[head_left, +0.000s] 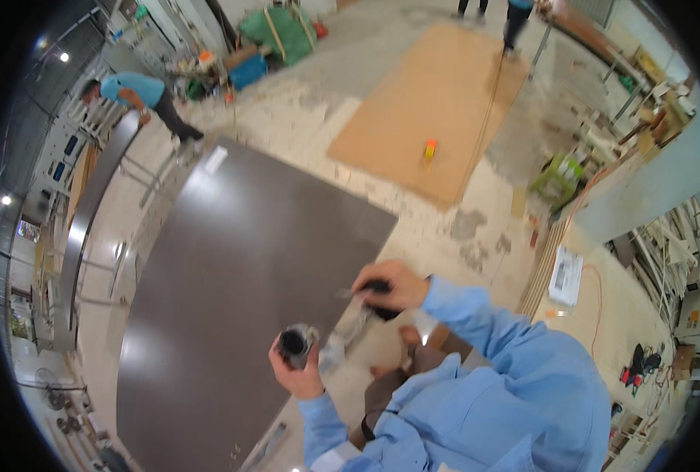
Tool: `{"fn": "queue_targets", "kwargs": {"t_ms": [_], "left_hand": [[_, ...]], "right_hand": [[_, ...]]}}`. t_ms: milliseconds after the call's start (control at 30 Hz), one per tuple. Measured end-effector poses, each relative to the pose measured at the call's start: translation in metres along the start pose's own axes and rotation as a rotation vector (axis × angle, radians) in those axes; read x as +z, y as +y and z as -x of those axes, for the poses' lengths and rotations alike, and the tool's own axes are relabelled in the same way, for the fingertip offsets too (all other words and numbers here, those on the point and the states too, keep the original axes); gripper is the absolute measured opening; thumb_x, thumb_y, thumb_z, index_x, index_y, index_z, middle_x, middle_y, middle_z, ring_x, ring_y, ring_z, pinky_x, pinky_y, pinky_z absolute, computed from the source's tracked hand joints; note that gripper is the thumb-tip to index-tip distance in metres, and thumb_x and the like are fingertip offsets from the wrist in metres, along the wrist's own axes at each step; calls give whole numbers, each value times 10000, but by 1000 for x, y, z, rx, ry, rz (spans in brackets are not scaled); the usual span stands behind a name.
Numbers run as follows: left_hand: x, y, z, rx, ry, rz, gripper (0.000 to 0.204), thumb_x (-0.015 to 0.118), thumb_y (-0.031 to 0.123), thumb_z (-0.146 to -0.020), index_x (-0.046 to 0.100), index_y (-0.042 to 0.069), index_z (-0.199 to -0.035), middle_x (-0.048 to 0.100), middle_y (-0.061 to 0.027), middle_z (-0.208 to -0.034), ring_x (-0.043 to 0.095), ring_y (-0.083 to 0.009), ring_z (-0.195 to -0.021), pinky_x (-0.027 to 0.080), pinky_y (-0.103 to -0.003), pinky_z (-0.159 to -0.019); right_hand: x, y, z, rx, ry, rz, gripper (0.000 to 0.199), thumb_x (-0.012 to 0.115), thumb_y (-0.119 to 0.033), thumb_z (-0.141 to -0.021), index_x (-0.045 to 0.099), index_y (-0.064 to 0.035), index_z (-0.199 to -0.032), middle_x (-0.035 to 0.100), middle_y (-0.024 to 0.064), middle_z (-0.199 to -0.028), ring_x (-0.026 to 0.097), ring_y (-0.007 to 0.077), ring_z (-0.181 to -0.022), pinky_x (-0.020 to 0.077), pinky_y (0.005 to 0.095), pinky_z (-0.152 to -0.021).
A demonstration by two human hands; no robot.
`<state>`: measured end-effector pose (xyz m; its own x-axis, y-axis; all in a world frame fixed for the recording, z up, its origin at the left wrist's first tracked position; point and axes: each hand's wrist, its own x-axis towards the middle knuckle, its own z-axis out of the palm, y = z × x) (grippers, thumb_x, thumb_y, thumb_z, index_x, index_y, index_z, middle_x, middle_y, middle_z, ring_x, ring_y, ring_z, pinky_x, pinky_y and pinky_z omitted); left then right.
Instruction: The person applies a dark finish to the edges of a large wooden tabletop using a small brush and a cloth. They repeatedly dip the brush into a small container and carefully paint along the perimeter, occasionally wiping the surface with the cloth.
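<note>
One big dark panel lay flat at left-centre, a brown board on the far floor. Near its right edge, left hand gripped a dark cylinder, open end up; right hand clenched a black tool over crumpled plastic wrap. Looked like unwrapping or prepping the cylinder; next needs steady grip. Tool type unclear, the person's legs partly hidden.

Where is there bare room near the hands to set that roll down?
The dark brown panel is bare across its whole top, right beside the left hand holding the dark roll. The tan board beyond holds only a small orange object. The shelves and clutter along the right wall are crowded.
</note>
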<state>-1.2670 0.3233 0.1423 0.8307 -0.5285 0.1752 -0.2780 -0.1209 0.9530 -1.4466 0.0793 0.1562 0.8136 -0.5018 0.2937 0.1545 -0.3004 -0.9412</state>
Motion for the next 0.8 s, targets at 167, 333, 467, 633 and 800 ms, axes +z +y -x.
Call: {"fn": "queue_targets", "kwargs": {"t_ms": [167, 333, 467, 633, 800], "left_hand": [[18, -1, 4, -23, -157, 46, 718, 926, 20, -749, 571, 12, -1373, 639, -149, -1368, 634, -252, -1267, 498, -401, -1125], [41, -5, 6, -35, -340, 46, 748, 932, -5, -718, 565, 11, -1369, 631, -157, -1392, 622, -258, -1287, 486, -406, -1140], [47, -14, 5, -27, -456, 24, 747, 925, -15, -710, 568, 4, -1365, 630, -158, -1394, 620, -258, -1287, 488, -407, -1138], [54, -24, 2, -55, -514, -4, 741, 949, 12, -688, 592, 1, -1336, 646, -162, -1341, 651, -261, -1214, 522, -415, -1094], [62, -28, -3, 27, -496, 118, 728, 944, 32, -723, 567, -6, -1345, 649, -147, -1306, 658, -261, -1191, 539, -420, -1071]], "right_hand": [[-55, 85, 85, 393, 630, -81, 138, 780, -132, -964, 760, -25, -1049, 758, 22, -918, 689, 113, -849, 572, 304, -799], [-75, 179, 102, 573, 1095, -179, 127, 787, -117, -947, 756, -15, -1017, 752, 25, -876, 686, 112, -797, 569, 291, -761], [-62, 220, 83, 423, 1020, 21, 142, 787, -132, -946, 757, -19, -1027, 756, 43, -892, 700, 120, -839, 563, 291, -788], [-49, 227, 65, 329, 1064, 120, 161, 795, -184, -944, 769, -49, -1028, 767, 39, -937, 698, 123, -919, 561, 321, -872], [-56, 219, 71, 512, 1074, -163, 159, 782, -161, -965, 753, -19, -1029, 747, 22, -899, 673, 102, -827, 566, 291, -791]]}}
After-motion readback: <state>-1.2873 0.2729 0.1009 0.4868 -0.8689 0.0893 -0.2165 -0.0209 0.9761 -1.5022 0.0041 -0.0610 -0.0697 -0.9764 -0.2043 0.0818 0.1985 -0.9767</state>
